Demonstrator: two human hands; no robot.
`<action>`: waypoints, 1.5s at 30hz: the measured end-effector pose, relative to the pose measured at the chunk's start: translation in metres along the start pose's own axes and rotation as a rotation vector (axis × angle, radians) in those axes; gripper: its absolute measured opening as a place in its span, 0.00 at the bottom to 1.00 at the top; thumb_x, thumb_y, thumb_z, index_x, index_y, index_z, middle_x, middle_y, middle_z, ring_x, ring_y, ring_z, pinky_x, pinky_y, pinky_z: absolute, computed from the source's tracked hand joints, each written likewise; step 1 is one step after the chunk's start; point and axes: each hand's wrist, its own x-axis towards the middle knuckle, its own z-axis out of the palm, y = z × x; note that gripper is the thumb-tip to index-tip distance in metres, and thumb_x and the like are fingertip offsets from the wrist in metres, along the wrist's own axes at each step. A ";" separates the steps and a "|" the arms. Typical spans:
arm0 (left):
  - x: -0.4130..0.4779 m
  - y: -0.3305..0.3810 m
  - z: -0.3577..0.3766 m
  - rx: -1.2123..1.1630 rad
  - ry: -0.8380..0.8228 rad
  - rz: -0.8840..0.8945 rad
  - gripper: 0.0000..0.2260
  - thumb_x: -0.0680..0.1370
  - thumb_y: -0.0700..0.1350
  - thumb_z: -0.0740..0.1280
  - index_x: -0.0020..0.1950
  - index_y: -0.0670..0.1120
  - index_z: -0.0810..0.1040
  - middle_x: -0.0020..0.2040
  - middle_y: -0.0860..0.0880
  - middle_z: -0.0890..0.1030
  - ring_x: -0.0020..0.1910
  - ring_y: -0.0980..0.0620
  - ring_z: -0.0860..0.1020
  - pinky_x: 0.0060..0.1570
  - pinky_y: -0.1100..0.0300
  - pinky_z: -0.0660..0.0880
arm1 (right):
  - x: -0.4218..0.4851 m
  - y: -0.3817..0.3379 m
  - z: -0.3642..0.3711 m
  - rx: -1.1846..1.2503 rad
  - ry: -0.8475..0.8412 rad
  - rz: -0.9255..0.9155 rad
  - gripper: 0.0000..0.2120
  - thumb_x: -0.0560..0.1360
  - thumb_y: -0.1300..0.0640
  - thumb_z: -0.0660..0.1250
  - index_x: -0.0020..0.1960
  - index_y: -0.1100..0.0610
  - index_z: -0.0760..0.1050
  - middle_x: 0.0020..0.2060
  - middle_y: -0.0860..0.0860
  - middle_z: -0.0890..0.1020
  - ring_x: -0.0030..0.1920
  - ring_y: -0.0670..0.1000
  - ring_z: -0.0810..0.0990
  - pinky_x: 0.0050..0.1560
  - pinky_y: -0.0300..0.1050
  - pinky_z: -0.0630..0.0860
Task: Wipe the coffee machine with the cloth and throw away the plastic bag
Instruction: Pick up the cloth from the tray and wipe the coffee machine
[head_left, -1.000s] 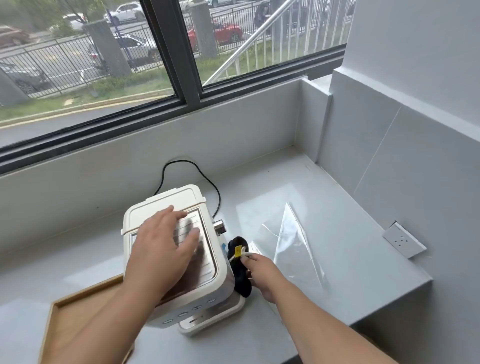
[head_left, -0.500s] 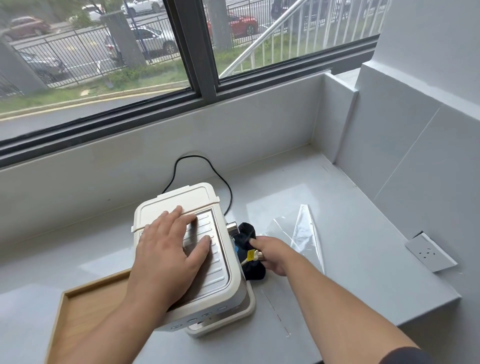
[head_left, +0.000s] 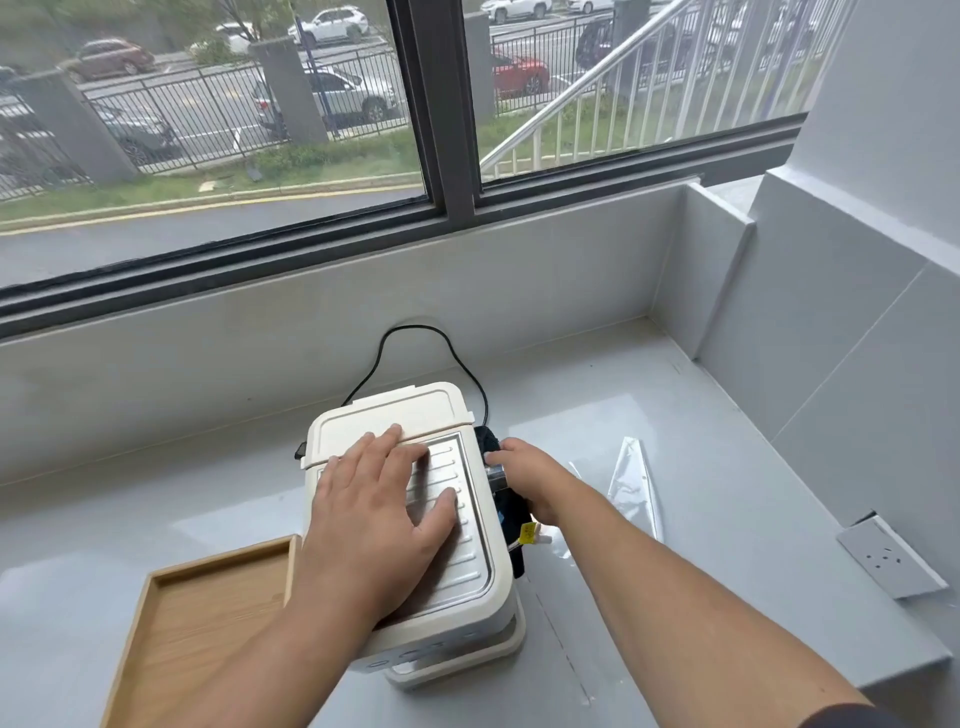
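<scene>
Centrally, we show the cream-white, box-shaped plastic coffee machine (head_left: 384, 413) standing on the pale grey desk (head_left: 717, 467), its black power cord (head_left: 415, 328) looping behind it. The left hand (head_left: 374, 525) lies flat on the ribbed metal top plate (head_left: 462, 564), fingers straight and spread, its grip released, steadying the body. The right hand (head_left: 530, 475) is at the machine's right side wall, just beside the chrome knob (head_left: 496, 475), its grip clenched on the black cloth (head_left: 511, 517), which bears a small yellow tag (head_left: 528, 533) and hangs down along that wall; we judge the step in hand to be the wiping of this side. The clear, crinkled plastic bag (head_left: 631, 483) lies flat on the desk to the right of the machine, apart from both hands and not yet taken up. A shallow wooden tray (head_left: 208, 613) sits just beside the machine's left side. We expect the cloth to be soft and limp, best bunched in the palm so a broad pad meets the surface; the machine looks rigid and may slide on the smooth desk unless held from above. The bag should be very light, thin and slippery, prone to cling to the desk; we would pinch it at a raised crease or free edge.
</scene>
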 end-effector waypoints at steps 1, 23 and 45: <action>0.000 0.000 0.000 0.000 0.001 0.000 0.29 0.75 0.70 0.55 0.74 0.61 0.71 0.81 0.57 0.65 0.81 0.52 0.58 0.81 0.45 0.55 | -0.002 -0.004 0.000 0.030 -0.008 0.001 0.08 0.81 0.56 0.63 0.56 0.59 0.75 0.51 0.63 0.82 0.45 0.60 0.81 0.43 0.53 0.82; -0.002 0.002 -0.001 -0.009 -0.007 -0.003 0.30 0.75 0.70 0.52 0.73 0.61 0.70 0.83 0.55 0.63 0.83 0.50 0.56 0.82 0.45 0.49 | -0.064 -0.069 0.021 -0.085 0.248 -0.481 0.04 0.69 0.55 0.62 0.40 0.54 0.73 0.30 0.48 0.71 0.33 0.50 0.68 0.36 0.44 0.67; -0.006 -0.006 -0.013 -0.324 0.088 -0.015 0.13 0.74 0.58 0.61 0.53 0.52 0.74 0.55 0.55 0.76 0.60 0.51 0.70 0.65 0.53 0.69 | -0.108 -0.099 0.081 -0.616 0.060 -0.524 0.06 0.71 0.54 0.67 0.43 0.43 0.78 0.36 0.45 0.81 0.35 0.45 0.77 0.42 0.45 0.76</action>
